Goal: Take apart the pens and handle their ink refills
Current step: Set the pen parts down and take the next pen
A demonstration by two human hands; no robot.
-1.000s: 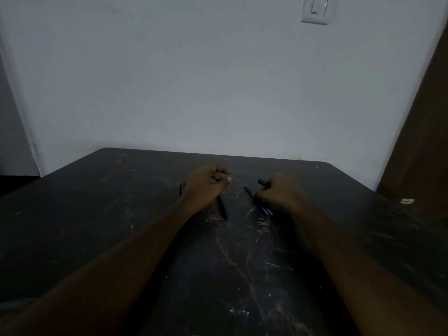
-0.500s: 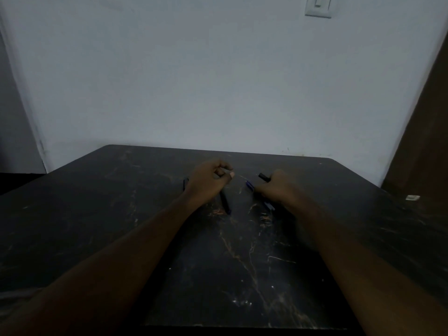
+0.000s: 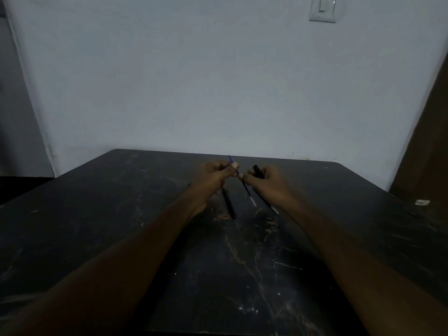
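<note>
Above the far middle of the dark table, my left hand pinches a thin blue ink refill near its upper end. The refill slants down toward me and ends in a pale tip. My right hand is closed around a black pen barrel, and its thumb tip touches the refill. Another black pen piece lies below my left hand. A second thin refill with a pale tip sticks out from under my right hand.
The dark marbled table ends at a pale wall just behind my hands. A small white object sits by the right edge, next to a brown door. A light switch is high on the wall.
Both hands have risen slightly off the table and come closer together. The blue refill, lying near my right hand before, is now lifted and pinched by my left hand.
</note>
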